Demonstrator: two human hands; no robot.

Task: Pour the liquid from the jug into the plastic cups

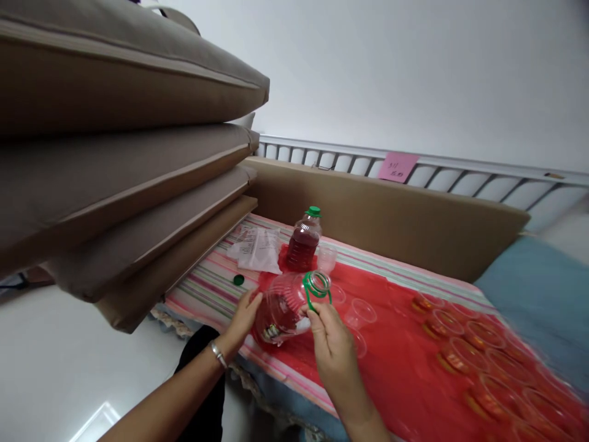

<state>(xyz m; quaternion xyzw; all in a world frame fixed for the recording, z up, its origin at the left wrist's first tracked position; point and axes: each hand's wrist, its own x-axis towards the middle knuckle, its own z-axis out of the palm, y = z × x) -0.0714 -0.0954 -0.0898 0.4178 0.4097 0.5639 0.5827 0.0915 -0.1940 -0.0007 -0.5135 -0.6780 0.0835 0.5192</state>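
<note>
A clear plastic jug (278, 310) tilts over the red sheet, its uncapped mouth pointing up to the right. Red liquid seems to lie inside it, though the red behind makes this hard to tell. My left hand (246, 319) holds the jug around its base end. With closed fingers, my right hand (332, 337) grips the green handle (309, 293) at its neck. Clear plastic cups (361, 312) stand just beyond and right of that hand. Behind the tilted jug, a second jug (304, 242) of dark red liquid stands upright with its green cap on.
A loose green cap (238, 280) and a white plastic bag (260, 248) lie on the striped cloth (209, 279). Several cups of orange-looking liquid (488, 334) stand on the red sheet (396, 362) at right. Stacked cushions (138, 166) rise on the left; a brown board (368, 212) borders the back.
</note>
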